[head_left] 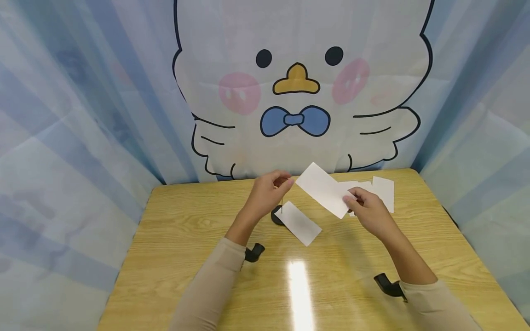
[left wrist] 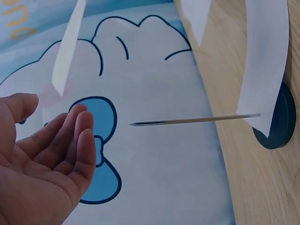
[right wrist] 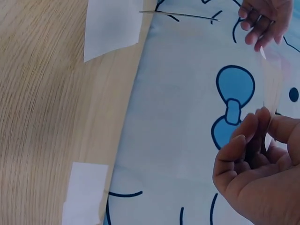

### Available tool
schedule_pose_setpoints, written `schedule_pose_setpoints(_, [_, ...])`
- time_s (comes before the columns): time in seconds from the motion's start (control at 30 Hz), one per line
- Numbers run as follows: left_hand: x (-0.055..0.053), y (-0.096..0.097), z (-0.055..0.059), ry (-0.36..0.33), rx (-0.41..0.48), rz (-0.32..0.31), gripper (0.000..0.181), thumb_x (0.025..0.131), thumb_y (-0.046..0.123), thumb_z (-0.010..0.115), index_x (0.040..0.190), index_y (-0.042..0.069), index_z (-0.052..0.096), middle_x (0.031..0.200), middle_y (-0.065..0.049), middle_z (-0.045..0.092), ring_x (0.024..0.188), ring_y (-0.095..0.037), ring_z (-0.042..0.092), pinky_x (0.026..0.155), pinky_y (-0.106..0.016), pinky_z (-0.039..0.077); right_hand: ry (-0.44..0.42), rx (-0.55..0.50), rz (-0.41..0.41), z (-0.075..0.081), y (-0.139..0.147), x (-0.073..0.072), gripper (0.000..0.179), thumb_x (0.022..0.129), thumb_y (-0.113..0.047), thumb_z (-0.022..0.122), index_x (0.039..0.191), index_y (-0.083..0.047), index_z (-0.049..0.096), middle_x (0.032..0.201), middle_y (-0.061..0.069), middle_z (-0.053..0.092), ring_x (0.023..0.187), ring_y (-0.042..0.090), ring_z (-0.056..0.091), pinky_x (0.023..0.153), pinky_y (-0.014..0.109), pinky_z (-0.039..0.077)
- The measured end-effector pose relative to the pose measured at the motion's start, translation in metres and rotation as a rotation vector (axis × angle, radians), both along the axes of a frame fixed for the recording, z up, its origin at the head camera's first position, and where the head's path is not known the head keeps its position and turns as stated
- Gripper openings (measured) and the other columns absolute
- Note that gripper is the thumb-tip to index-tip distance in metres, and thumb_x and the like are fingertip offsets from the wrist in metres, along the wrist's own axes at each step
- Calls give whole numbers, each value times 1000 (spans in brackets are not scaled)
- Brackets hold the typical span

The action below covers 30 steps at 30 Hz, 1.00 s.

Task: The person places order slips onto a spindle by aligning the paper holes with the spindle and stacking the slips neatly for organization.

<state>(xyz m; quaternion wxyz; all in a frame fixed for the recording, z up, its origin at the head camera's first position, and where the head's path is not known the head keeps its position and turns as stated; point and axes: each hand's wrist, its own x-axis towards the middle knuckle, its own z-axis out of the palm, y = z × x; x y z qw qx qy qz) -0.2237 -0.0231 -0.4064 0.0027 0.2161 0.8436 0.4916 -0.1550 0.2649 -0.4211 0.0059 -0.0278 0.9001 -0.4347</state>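
My right hand (head_left: 371,214) pinches one end of a white paper slip (head_left: 322,189) between thumb and fingers, holding it above the table. The slip's far corner points toward my left hand (head_left: 266,192). That hand hovers beside the tip of an upright paper spike (left wrist: 197,120), its fingers loosely curved and holding nothing. In the left wrist view, a gap shows between those fingers and the dangling slip. The spike rises from a round black base (left wrist: 283,122). Another white slip (head_left: 301,224) is stuck low on the spike, over part of the base.
Several more white slips (head_left: 385,193) lie near the table's back right edge. The wooden table (head_left: 186,257) ends at a curtain printed with a cartoon bird (head_left: 294,147). Black wrist-worn parts (head_left: 388,286) stick out beside both sleeves.
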Motion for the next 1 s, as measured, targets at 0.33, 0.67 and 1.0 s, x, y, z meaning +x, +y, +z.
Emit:
schedule_pose_setpoints(0.33, [-1,-4,0,-44,56,20,19,104,24,64,111,10,75,100,-6,76,89,-19,71,75,-30,58,0,-21,66,0,-17,-6,30,109,-35,52,110,-6,63,92,14,64,69,20,47,59,30,42])
schedule_pose_setpoints(0.67, [-7,-11,-5,-79,104,84,14,102,22,68,100,11,76,89,-5,72,81,-19,67,72,-32,56,-3,-19,92,1,-32,-11,25,108,-30,56,107,-6,64,89,12,64,72,19,49,60,30,41])
schedule_pose_setpoints(1.0, [-11,-13,-13,-124,109,106,14,101,17,68,103,7,78,89,-9,74,80,-19,68,69,-30,55,-21,5,86,-8,-36,-19,27,109,-29,53,101,-7,67,91,18,65,76,22,52,63,31,42])
